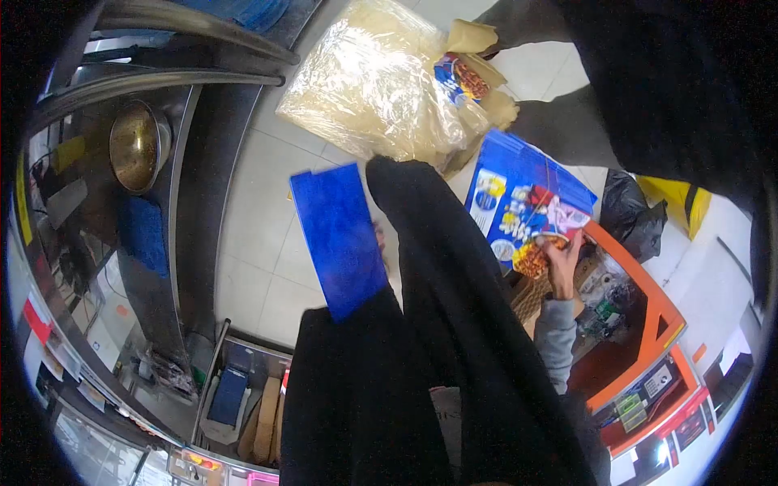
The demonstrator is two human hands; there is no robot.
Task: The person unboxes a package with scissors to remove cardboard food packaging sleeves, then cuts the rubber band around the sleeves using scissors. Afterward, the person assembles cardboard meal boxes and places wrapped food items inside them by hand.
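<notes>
My right hand (pixel 560 263), below a grey cuff, is closed on the near edge of a stack of printed blue pouches (pixel 506 212). Its thumb lies over the picture of red and brown food. On the left, my left hand (pixel 380 243) is mostly hidden behind a plain blue flat pack (pixel 340 239); only blurred fingers show, curled at its right edge. A beige bundle in clear plastic wrap (pixel 373 81) lies beyond both hands. One blue printed pouch (pixel 462 79) shows at its torn right side.
A dark metal frame (pixel 190 77) and a bench with a metal bowl (pixel 138 150) stand left. An open drawer (pixel 243 356) holds a blue pack and brown pieces. At right are an orange machine frame (pixel 648 324) and a black bag (pixel 632 215). Black-clothed limbs fill the foreground.
</notes>
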